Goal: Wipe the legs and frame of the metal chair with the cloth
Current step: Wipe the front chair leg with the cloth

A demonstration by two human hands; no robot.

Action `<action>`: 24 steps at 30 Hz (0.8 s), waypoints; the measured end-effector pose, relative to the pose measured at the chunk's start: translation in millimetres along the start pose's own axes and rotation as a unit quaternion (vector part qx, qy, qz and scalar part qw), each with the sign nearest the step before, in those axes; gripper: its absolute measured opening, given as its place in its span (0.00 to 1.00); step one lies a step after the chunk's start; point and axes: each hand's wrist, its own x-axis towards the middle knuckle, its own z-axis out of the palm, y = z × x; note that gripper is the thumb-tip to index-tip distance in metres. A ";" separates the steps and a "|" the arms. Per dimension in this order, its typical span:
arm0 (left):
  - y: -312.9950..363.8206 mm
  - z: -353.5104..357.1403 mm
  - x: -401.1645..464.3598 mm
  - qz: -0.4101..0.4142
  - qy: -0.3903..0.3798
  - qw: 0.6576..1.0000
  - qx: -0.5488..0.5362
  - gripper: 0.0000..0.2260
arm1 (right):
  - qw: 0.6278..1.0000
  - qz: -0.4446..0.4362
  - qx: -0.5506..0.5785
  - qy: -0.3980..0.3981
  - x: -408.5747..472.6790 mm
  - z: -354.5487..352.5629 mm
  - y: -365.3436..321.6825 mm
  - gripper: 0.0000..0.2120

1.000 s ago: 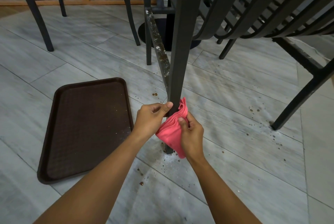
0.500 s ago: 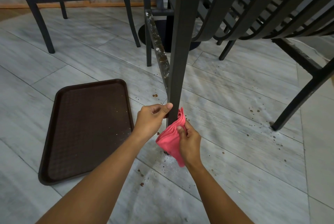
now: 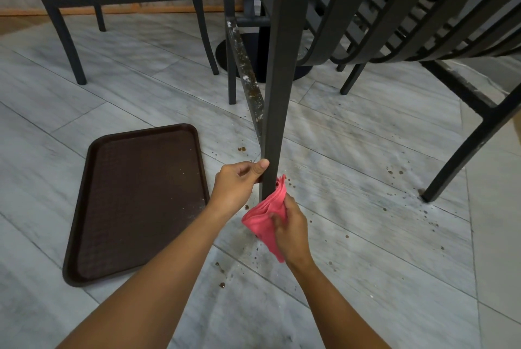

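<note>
Where crumbs (image 3: 394, 172) dot the floor (image 3: 366, 236), a tray (image 3: 141, 196) lies beside the chair leg (image 3: 277, 95).

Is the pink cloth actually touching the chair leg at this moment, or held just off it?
Touching. The head view shows the pink cloth, gripped by the right hand, pressed against the chair leg with no gap.

Left of chair leg (image 3: 277, 80): tray (image 3: 135, 202) on floor (image 3: 366, 236), open tile between. Behind leg: soiled crossbar (image 3: 246, 72). Right: bare floor to next leg (image 3: 462, 157).
</note>
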 end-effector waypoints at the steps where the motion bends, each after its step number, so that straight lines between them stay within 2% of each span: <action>1: 0.3 0.1 -0.4 0.002 -0.002 1.000 0.001 0.17 | 1.000 -0.006 -0.008 0.016 -1.3 -1.1 1.1 0.22; 3: 0.3 -0.3 -0.7 0.007 -0.007 1.000 0.006 0.16 | 0.998 -0.017 -0.026 0.046 -7.2 -6.3 4.6 0.21; 6: -4.5 -1.6 0.2 0.012 -0.015 1.000 0.011 0.21 | 0.994 -0.061 -0.074 0.053 -18.5 -18.3 12.6 0.20; 8: -7.0 -1.6 0.2 0.014 -0.027 1.000 0.000 0.26 | 0.971 -0.158 -0.164 0.068 -20.0 -26.6 21.0 0.18; 10: -8.6 -1.8 -0.4 0.013 -0.040 0.999 -0.009 0.30 | 0.905 -0.305 -0.281 0.097 -15.9 -31.8 29.6 0.21; 12: -9.2 -2.3 -0.3 0.006 -0.050 0.999 -0.008 0.31 | 0.831 -0.421 -0.346 0.113 -8.8 -34.2 26.0 0.16; 13: -10.4 -2.3 0.1 0.000 -0.054 0.999 -0.004 0.30 | 0.797 -0.473 -0.361 0.102 -3.5 -34.1 23.1 0.13; 15: -12.6 -1.5 0.6 -0.005 -0.055 0.998 0.008 0.30 | 0.737 -0.541 -0.402 0.053 9.1 -30.7 20.1 0.14; 19: -20.9 0.5 4.2 -0.001 -0.044 0.999 0.026 0.39 | 0.637 -0.549 -0.540 -0.017 25.7 -23.4 23.9 0.20; 21: -22.8 0.4 6.3 -0.006 -0.042 0.999 0.020 0.36 | 0.598 -0.509 -0.617 -0.060 19.6 -17.7 24.4 0.22; 24: -19.4 -0.3 5.7 -0.010 -0.042 0.999 0.015 0.30 | 0.499 -0.460 -0.728 -0.104 10.0 -5.6 29.1 0.23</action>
